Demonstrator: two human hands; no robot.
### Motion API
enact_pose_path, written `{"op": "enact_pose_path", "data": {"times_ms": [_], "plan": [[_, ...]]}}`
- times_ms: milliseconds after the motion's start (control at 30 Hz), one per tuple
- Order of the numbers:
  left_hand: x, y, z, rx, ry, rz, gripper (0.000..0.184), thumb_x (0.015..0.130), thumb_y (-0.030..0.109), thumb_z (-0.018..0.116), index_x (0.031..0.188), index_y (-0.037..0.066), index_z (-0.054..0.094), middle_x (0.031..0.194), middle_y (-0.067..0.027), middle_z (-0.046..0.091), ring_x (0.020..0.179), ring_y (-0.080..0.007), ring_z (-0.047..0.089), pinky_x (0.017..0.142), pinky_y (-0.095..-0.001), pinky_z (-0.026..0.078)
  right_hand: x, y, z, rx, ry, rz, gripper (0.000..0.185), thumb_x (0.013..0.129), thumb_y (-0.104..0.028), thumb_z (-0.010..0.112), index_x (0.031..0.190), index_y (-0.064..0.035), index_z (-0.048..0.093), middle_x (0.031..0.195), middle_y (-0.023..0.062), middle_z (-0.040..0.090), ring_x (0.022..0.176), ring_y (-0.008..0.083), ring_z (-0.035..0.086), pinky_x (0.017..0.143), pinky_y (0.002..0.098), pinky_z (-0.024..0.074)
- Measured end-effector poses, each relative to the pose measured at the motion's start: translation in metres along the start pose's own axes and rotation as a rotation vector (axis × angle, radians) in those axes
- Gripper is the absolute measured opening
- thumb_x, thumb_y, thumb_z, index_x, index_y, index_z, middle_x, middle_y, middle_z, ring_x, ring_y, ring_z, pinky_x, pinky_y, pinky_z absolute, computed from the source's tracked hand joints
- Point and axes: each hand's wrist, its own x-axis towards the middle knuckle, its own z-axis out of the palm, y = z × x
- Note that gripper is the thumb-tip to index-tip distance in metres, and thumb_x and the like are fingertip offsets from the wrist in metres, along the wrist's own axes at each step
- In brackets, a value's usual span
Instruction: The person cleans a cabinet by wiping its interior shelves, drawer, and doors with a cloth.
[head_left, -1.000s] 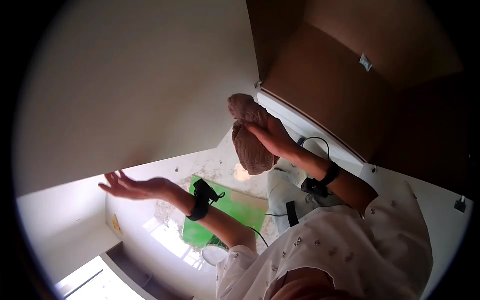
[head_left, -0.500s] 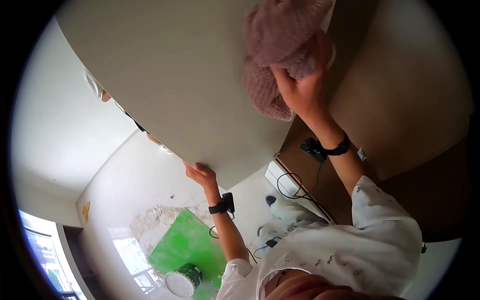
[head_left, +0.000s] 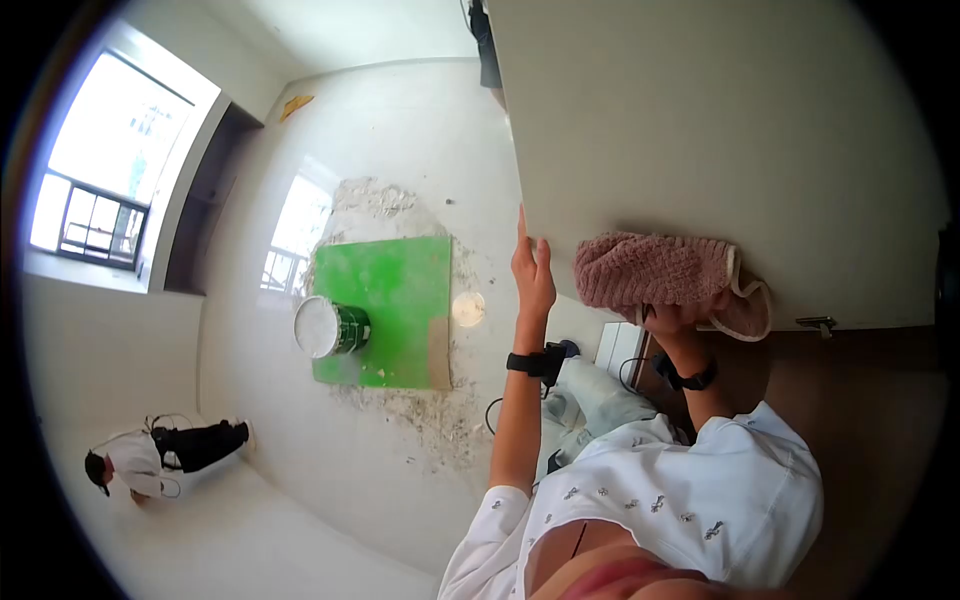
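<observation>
A large pale cabinet door (head_left: 720, 120) fills the upper right of the head view. My right hand (head_left: 680, 318) holds a pinkish-brown ribbed cloth (head_left: 655, 268) against the door's surface near its lower edge; the cloth covers part of the fingers. At the door's left edge is my left hand (head_left: 534, 270), with its fingers stretched up along the edge and some of them hidden behind it. Both wrists wear black straps with small devices.
A bucket (head_left: 318, 327) stands on a green board (head_left: 405, 300) on the floor, with debris around it. Another person (head_left: 150, 455) is at the lower left. A window (head_left: 105, 180) is at the upper left. The brown cabinet interior (head_left: 850, 420) lies at the right.
The view has turned, bringing the window and another person into sight. My left hand has gone from beneath the door to its side edge. The cloth, once away from the door, now lies against it.
</observation>
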Motion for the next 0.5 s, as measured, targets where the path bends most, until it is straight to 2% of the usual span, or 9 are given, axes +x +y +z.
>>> {"op": "enact_pose_path", "data": {"times_ms": [67, 133, 167, 200, 233, 267, 333, 433, 500], "plan": [[-0.008, -0.005, 0.005, 0.064, 0.027, -0.002, 0.055, 0.101, 0.034, 0.041, 0.142, -0.002, 0.038, 0.124, -0.0251, 0.059, 0.117, -0.0323, 0.056, 0.100, -0.0370, 0.040, -0.018, 0.002, -0.001, 0.048, 0.027, -0.017, 0.029, 0.080, -0.035, 0.070, 0.104, -0.0192, 0.065, 0.115, 0.0078, 0.062, 0.118, 0.0291, 0.049, 0.103, 0.0484, 0.0302], [-0.010, 0.005, 0.018, 0.022, 0.069, 0.036, 0.044, 0.101, 0.033, 0.041, 0.124, -0.004, 0.048, 0.102, -0.0208, 0.062, 0.092, -0.0290, 0.059, 0.085, -0.0369, 0.045, -0.038, 0.011, 0.001, 0.076, 0.046, -0.032, 0.026, 0.079, -0.037, 0.071, 0.101, -0.0223, 0.067, 0.115, 0.0064, 0.062, 0.119, 0.0283, 0.049, 0.103, 0.0483, 0.0288], [0.004, 0.002, 0.037, 0.041, 0.081, 0.006, 0.044, 0.101, 0.033, 0.041, 0.124, -0.004, 0.048, 0.102, -0.0208, 0.062, 0.092, -0.0290, 0.059, 0.085, -0.0369, 0.045, -0.046, 0.023, 0.010, 0.107, 0.035, -0.016, 0.024, 0.079, -0.037, 0.071, 0.100, -0.0238, 0.068, 0.115, 0.0057, 0.062, 0.119, 0.0279, 0.048, 0.104, 0.0482, 0.0281], [0.007, -0.003, 0.042, 0.049, 0.143, 0.054, 0.039, 0.102, 0.033, 0.041, 0.114, -0.004, 0.049, 0.089, -0.0169, 0.057, 0.081, -0.0255, 0.053, 0.075, -0.0364, 0.042, -0.054, 0.026, 0.016, 0.136, 0.030, 0.002, 0.007, 0.078, -0.032, 0.071, 0.084, -0.0328, 0.068, 0.112, 0.0012, 0.063, 0.116, 0.0237, 0.050, 0.103, 0.0434, 0.0269], [0.002, -0.006, 0.042, 0.061, 0.206, 0.111, 0.037, 0.102, 0.033, 0.040, 0.103, -0.003, 0.049, 0.077, -0.0129, 0.052, 0.069, -0.0221, 0.047, 0.066, -0.0359, 0.040, -0.063, 0.025, 0.014, 0.155, 0.031, -0.002, 0.007, 0.078, -0.032, 0.071, 0.084, -0.0328, 0.068, 0.112, 0.0012, 0.063, 0.116, 0.0237, 0.050, 0.103, 0.0434, 0.0269], [0.000, -0.007, 0.042, 0.077, 0.223, 0.107, 0.037, 0.102, 0.033, 0.040, 0.103, -0.003, 0.049, 0.077, -0.0129, 0.052, 0.069, -0.0221, 0.047, 0.066, -0.0359, 0.040, -0.066, 0.027, 0.016, 0.168, 0.039, -0.006, 0.005, 0.080, -0.031, 0.071, 0.084, -0.0316, 0.068, 0.112, 0.0014, 0.063, 0.115, 0.0240, 0.051, 0.103, 0.0436, 0.0275], [0.001, -0.005, 0.038, 0.091, 0.269, 0.166, 0.039, 0.103, 0.034, 0.038, 0.096, -0.003, 0.047, 0.067, -0.0096, 0.042, 0.061, -0.0193, 0.038, 0.058, -0.0349, 0.034, -0.076, 0.032, 0.022, 0.189, 0.033, -0.032, 0.004, 0.082, -0.029, 0.070, 0.085, -0.0303, 0.068, 0.111, 0.0019, 0.063, 0.113, 0.0253, 0.053, 0.103, 0.0461, 0.0273], [-0.006, -0.015, 0.031, 0.114, 0.383, 0.165, 0.041, 0.103, 0.035, 0.037, 0.093, -0.003, 0.047, 0.064, -0.0086, 0.042, 0.059, -0.0185, 0.038, 0.056, -0.0338, 0.032, -0.092, 0.035, 0.027, 0.266, 0.031, -0.033, 0.003, 0.083, -0.029, 0.070, 0.085, -0.0299, 0.068, 0.111, 0.0038, 0.063, 0.113, 0.0267, 0.054, 0.102, 0.0488, 0.0284], [-0.027, -0.021, 0.027, 0.175, 0.490, 0.214, 0.041, 0.104, 0.035, 0.036, 0.089, -0.002, 0.047, 0.065, -0.0090, 0.042, 0.060, -0.0175, 0.037, 0.056, -0.0336, 0.032, -0.135, 0.041, 0.025, 0.313, 0.053, -0.037, 0.005, 0.083, -0.030, 0.070, 0.088, -0.0297, 0.068, 0.112, 0.0050, 0.062, 0.113, 0.0275, 0.054, 0.101, 0.0506, 0.0292]]}}
